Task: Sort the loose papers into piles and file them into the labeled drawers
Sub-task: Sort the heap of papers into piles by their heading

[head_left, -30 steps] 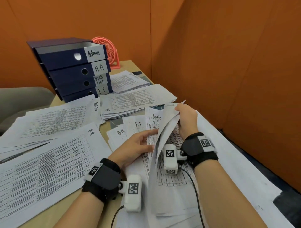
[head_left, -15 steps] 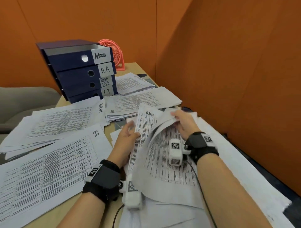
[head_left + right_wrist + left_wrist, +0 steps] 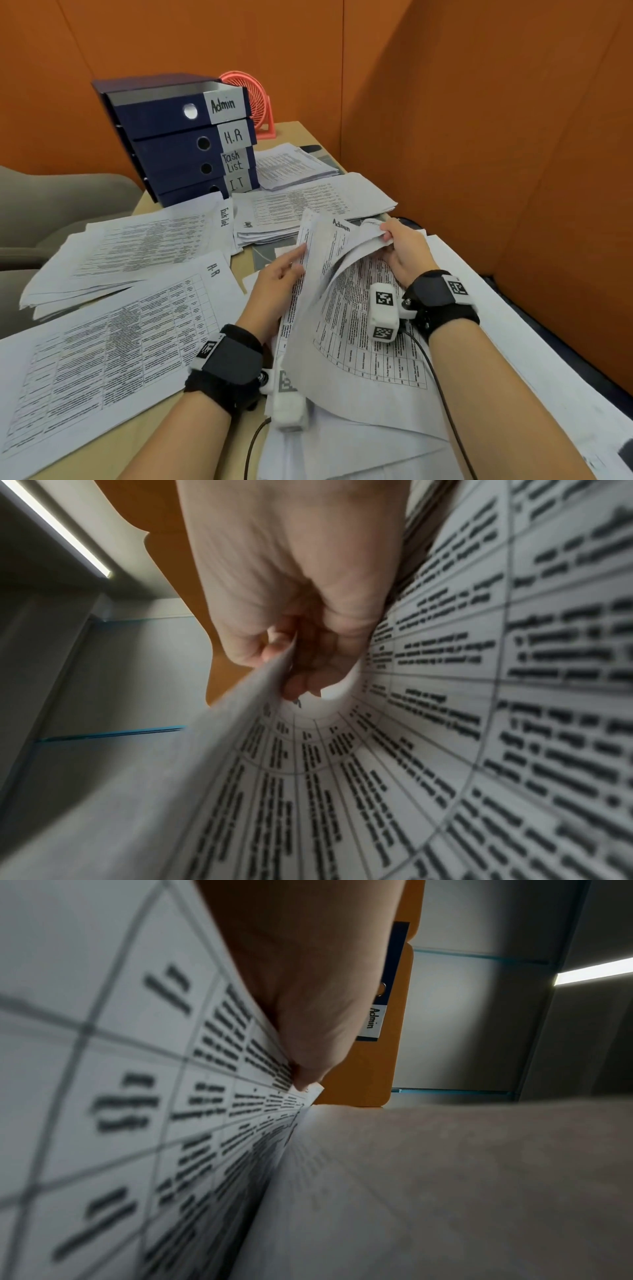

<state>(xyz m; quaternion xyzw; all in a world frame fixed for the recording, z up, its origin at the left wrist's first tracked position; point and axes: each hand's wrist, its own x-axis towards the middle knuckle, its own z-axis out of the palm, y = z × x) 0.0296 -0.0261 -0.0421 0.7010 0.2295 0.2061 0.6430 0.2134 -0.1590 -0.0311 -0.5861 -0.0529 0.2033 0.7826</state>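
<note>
Curling sheets (image 3: 346, 274) screen left hand (image 3: 274, 287); seemingly pinched by right hand (image 3: 407, 253).

The right hand (image 3: 406, 251) pinches a curled sheet's top edge between thumb and fingers. The left hand (image 3: 279, 284), fingers extended, seems to hold another sheet's edge; both forearms reach forward.

Your left hand (image 3: 308, 988) against a printed table sheet (image 3: 120, 1096), blank paper (image 3: 462, 1191) lower right, Admin-labelled drawer (image 3: 394, 988) beyond your fingers.
</note>
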